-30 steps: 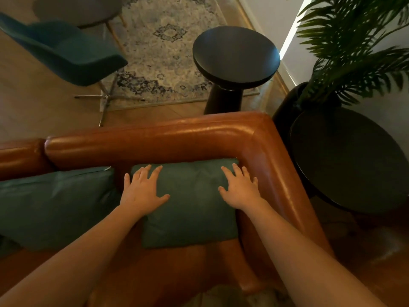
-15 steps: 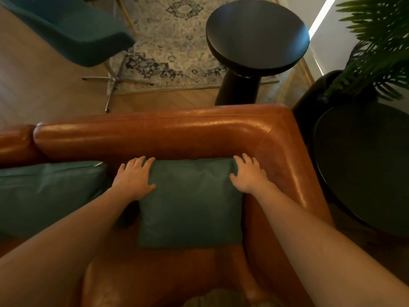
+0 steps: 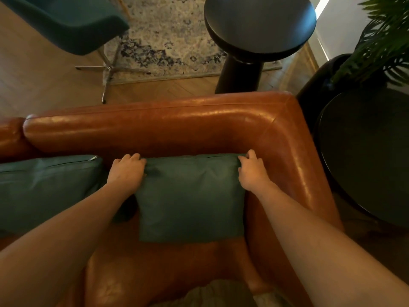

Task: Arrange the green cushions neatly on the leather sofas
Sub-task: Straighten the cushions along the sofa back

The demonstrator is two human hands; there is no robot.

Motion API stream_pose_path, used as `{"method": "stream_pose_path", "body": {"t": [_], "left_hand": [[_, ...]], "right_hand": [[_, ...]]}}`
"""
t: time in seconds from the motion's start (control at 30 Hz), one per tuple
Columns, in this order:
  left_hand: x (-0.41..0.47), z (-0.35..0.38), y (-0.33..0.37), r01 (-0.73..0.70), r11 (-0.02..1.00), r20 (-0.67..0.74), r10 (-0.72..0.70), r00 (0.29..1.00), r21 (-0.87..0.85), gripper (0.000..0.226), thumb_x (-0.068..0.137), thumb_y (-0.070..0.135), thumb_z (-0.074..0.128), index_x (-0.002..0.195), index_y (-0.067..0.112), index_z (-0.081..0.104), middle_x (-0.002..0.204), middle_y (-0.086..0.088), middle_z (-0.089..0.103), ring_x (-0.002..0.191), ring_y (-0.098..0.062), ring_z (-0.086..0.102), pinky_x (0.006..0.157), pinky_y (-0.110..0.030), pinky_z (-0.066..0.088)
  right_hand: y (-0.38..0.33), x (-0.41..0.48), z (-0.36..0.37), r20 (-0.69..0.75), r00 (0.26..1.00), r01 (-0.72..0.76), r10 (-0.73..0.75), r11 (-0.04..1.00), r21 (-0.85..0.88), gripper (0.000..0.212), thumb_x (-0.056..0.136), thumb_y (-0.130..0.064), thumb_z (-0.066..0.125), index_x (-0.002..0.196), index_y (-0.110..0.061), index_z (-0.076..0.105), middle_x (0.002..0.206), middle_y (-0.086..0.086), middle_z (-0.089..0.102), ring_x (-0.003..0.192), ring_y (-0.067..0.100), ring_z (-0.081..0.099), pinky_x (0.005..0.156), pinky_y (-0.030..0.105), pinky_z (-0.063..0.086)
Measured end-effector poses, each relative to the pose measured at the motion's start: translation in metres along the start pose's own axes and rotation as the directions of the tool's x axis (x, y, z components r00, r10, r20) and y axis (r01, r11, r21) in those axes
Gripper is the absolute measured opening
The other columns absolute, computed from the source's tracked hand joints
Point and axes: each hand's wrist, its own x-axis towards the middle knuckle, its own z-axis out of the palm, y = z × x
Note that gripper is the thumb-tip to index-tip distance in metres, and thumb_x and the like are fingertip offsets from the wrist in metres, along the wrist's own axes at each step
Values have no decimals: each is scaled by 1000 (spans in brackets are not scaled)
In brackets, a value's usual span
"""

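Both hands grip the top corners of the small green cushion (image 3: pixel 190 196), which leans against the backrest in the right corner of the brown leather sofa (image 3: pixel 168 125): the left hand (image 3: pixel 126 173) has its fingers curled over the upper left corner, and the right hand (image 3: pixel 251 173) has its fingers hooked over the upper right corner, between cushion and armrest. The likeliest slip is a lopsided result; if one hand pulls harder than the other, the cushion may twist and sit crooked, and the smooth leather could let its lower edge slide forward on the seat so it slumps flat. The right hand has little room, so the armrest may catch the knuckles or crumple that corner. A larger green cushion (image 3: pixel 46 187) rests just beside it on the left, its corner dark and close to the left forearm, and a sideways shove could nudge it out of line. Behind the sofa stand a round black side table (image 3: pixel 259 23), a teal chair (image 3: pixel 70 23) and a patterned rug (image 3: pixel 163 41); a second dark table (image 3: pixel 365 156) and a potted plant (image 3: pixel 385 45) sit to the right, all well clear of the cushions.
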Motion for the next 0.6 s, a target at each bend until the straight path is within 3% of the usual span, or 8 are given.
{"method": "stream_pose_path", "body": {"t": [0.17, 0.33, 0.47, 0.6], "left_hand": [[-13, -7, 0, -23, 1000, -8, 23, 1000, -5, 21, 103, 35, 61, 118, 23, 68, 114, 2, 61, 107, -23, 62, 82, -36, 45], [-36, -18, -9, -68, 998, -72, 69, 995, 13, 20, 101, 42, 63, 110, 26, 71, 110, 3, 66, 103, -23, 66, 78, -36, 45], [-52, -30, -20, -58, 998, -113, 56, 992, -9, 22, 99, 45, 65, 103, 24, 73, 101, 4, 66, 98, -24, 67, 74, -36, 46], [-59, -41, -29, 2, 998, -192, -12, 981, -56, 22, 99, 43, 66, 107, 25, 73, 104, 3, 66, 99, -25, 66, 78, -39, 51]], "right_hand": [[-1, -19, 6, -129, 991, -17, 20, 999, 27, 28, 103, -12, 61, 131, -12, 67, 132, 5, 47, 112, 35, 53, 95, 43, 48], [-2, -45, -1, -231, 972, -20, 30, 999, 47, 12, 101, -17, 66, 110, -15, 73, 113, 0, 50, 104, 30, 55, 81, 42, 50], [-10, -53, -17, -295, 956, 23, -5, 998, 59, 8, 98, -18, 71, 104, -15, 75, 106, -4, 47, 100, 29, 58, 77, 39, 50], [-19, -53, -34, -356, 934, 48, -17, 996, 80, 11, 97, -19, 72, 106, -15, 78, 112, 2, 53, 102, 30, 60, 84, 40, 53]]}}
